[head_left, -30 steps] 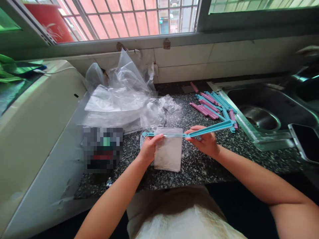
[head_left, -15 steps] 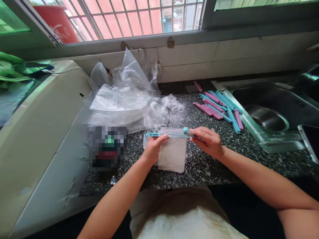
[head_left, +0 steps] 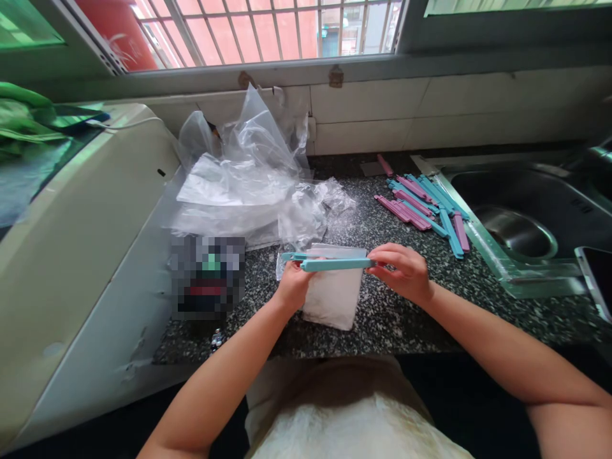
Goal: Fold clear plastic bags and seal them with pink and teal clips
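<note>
A blue bag sealing clip (head_left: 337, 264) lies across the upper part of a small clear bag with pale contents (head_left: 333, 298). My left hand (head_left: 292, 285) is closed on the clip's left part and the bag's edge, thumb near the clip. My right hand (head_left: 402, 271) pinches the clip's right end between thumb and fingers. The bag's clear top edge shows just above the clip. Part of the clip's far arm is hidden behind its front arm, so I cannot tell whether it is fastened.
Crumpled clear plastic bags (head_left: 239, 191) heap at the back left. Loose blue and pink sealing clips (head_left: 425, 207) lie at the right beside a metal sink (head_left: 521, 210). A blurred-out object (head_left: 208, 277) sits left of my hands. A phone (head_left: 595, 280) rests at the far right.
The clip's front arm, earlier pointing end-on toward me at the right, now lies lengthwise across the bag, spanning between both hands. The view has shifted slightly.
</note>
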A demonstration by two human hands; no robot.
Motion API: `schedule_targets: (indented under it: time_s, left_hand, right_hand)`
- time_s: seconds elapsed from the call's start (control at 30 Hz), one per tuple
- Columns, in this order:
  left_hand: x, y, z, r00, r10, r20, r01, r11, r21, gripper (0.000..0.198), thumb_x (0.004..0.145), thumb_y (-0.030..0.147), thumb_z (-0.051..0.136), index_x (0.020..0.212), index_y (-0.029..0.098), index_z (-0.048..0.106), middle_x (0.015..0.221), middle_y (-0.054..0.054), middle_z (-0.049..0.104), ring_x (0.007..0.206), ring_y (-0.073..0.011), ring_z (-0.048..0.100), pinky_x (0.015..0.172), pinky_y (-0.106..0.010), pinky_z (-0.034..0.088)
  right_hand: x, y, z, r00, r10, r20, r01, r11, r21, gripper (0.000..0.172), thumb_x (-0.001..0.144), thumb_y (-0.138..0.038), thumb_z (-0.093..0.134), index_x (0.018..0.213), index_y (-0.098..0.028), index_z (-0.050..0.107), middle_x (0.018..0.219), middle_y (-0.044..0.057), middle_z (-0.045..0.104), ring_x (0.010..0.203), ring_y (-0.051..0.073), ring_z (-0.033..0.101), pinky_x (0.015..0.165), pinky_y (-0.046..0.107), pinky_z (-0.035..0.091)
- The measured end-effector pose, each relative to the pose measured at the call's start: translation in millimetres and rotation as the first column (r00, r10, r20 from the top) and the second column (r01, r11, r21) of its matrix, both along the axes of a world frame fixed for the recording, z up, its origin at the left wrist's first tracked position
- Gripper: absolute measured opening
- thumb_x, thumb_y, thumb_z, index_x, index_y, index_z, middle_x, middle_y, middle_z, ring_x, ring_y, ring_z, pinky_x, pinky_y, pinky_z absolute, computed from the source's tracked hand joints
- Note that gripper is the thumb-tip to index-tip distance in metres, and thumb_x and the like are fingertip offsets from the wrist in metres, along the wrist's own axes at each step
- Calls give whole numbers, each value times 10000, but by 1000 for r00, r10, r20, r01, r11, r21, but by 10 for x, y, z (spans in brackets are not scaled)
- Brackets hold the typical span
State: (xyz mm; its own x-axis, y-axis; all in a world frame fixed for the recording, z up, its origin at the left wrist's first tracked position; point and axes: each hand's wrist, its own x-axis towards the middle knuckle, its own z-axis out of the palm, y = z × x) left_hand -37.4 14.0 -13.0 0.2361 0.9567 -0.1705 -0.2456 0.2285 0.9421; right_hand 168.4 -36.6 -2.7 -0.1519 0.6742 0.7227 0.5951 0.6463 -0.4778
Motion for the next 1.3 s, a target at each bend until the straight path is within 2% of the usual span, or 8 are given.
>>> schedule_targets:
  time_s: [0.17,0.27,0.37,0.47,0.63,0.83,1.17,1.3]
  left_hand:
    - [-61,17,-117,1000,-11,-21,12,997,73,199,485,317,781,573,184,662,629,-20,661,751,-208,601,775,-303,462]
    - [-71,5,-99,999,3,-40,0,998,60,198,474,272,792,588,177,661,599,-7,644,691,-189,586,709,-280,459]
    - [-45,-23,-3,998,1,-70,1,1000,26,200,459,246,797,563,163,648,562,-1,624,618,-173,559,618,-268,443]
    - [-7,-36,64,996,-24,-81,27,999,37,185,449,215,796,528,170,635,566,-4,626,634,-176,566,646,-269,448]
    - [39,-21,-13,996,-45,-73,51,996,72,174,483,246,785,587,172,667,631,-8,653,677,-173,578,716,-270,458]
    - [41,-7,-106,997,-32,-68,40,992,116,199,485,266,794,559,164,640,595,11,623,644,-145,551,693,-246,452]
    - [-18,6,-100,991,-134,8,133,985,113,202,591,334,725,630,153,644,598,7,593,611,-126,522,654,-244,415]
    - [-55,35,-56,996,-88,-15,90,982,167,288,627,420,700,685,151,616,578,27,530,553,-90,450,560,-211,369]
  right_hand:
    - [-5,-5,-10,997,44,-63,-47,998,-49,109,760,-252,645,857,-215,612,770,26,635,549,87,530,510,223,479]
    - [-31,-9,-16,972,29,-232,-76,977,-199,245,753,-323,652,956,-207,577,753,14,619,555,85,531,525,221,483]
    - [-68,-1,-15,914,-15,-406,-167,897,-410,301,784,-420,592,972,-187,568,710,8,608,549,86,547,489,205,478]
    - [-104,20,-16,863,-76,-499,-224,828,-514,254,782,-420,588,868,-181,583,588,-31,559,453,71,507,414,190,443]
    - [-138,46,-37,824,-111,-555,-263,794,-548,213,741,-392,628,748,-187,572,534,-46,539,402,71,484,368,192,419]
    - [-147,39,-39,836,-147,-528,-217,796,-565,225,737,-393,630,697,-183,563,501,-49,525,398,75,480,373,197,409]
    - [-92,58,-44,822,-251,-511,-84,835,-544,265,724,-431,640,689,-177,572,474,-47,506,393,78,453,376,206,373]
    - [-83,66,-42,823,-296,-485,-26,833,-553,293,712,-461,639,688,-177,571,480,-45,507,407,81,457,398,211,383]
